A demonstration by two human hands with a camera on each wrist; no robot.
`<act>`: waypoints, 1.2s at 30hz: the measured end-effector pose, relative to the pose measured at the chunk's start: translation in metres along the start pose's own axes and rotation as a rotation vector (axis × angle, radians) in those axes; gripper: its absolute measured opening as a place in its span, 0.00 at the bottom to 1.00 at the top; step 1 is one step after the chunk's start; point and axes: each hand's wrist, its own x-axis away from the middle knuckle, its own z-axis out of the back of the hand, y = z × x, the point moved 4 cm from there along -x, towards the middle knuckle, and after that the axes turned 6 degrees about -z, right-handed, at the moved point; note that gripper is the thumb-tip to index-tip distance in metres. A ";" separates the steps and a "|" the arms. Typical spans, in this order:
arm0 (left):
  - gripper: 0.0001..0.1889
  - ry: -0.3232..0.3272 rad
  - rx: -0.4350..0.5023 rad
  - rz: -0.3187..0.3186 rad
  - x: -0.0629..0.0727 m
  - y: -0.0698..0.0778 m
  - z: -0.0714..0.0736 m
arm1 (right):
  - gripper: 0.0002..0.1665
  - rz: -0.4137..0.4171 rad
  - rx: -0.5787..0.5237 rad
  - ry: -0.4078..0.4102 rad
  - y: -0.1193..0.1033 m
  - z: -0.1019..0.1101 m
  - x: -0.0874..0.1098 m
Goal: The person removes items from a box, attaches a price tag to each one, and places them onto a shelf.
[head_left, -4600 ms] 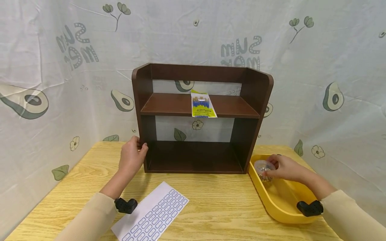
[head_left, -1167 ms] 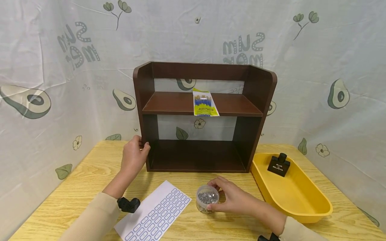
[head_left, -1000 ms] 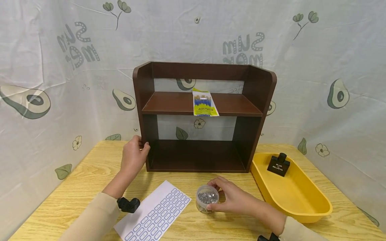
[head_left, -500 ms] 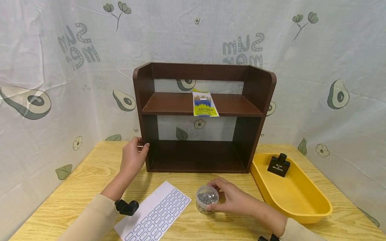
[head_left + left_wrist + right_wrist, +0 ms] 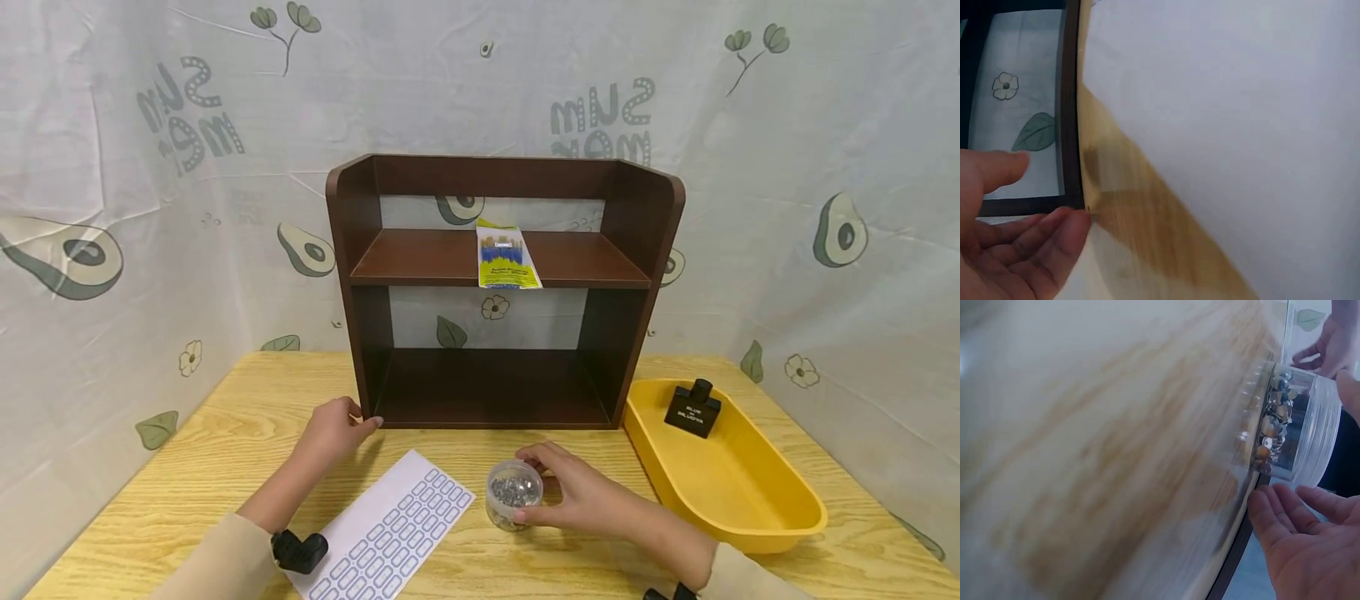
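Observation:
In the head view, my right hand is around a small clear round jar on the table, thumb at the near side and fingers behind. Small shiny silvery and amber pieces fill its lower part in the right wrist view. At the lower left front corner of the dark brown two-tier shelf is my left hand. Its thumb lies inside the side panel with a gap in the left wrist view, and its loosely bent fingers rest at the outer face.
A yellow tray with a black square bottle stands right of the shelf. A sheet of blue-framed labels lies in front of my left arm. A yellow-and-blue packet overhangs the upper shelf's front edge.
My right hand has brought the jar from the yellow tray to the middle of the table. My left hand has slid down the shelf's left side to its bottom corner.

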 end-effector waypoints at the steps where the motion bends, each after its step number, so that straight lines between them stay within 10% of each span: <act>1: 0.17 -0.012 0.000 0.004 0.002 -0.001 -0.002 | 0.46 -0.002 -0.005 -0.004 0.000 0.001 0.001; 16: 0.19 -0.270 -0.116 -0.035 0.032 0.033 -0.026 | 0.42 0.012 -0.039 0.050 -0.001 0.023 0.002; 25: 0.18 -0.272 -0.160 -0.008 0.034 0.040 -0.031 | 0.43 -0.039 -0.051 0.038 0.000 0.027 0.007; 36: 0.18 -0.213 -0.037 -0.104 0.030 0.035 -0.034 | 0.30 0.111 -0.054 0.179 -0.008 0.037 0.006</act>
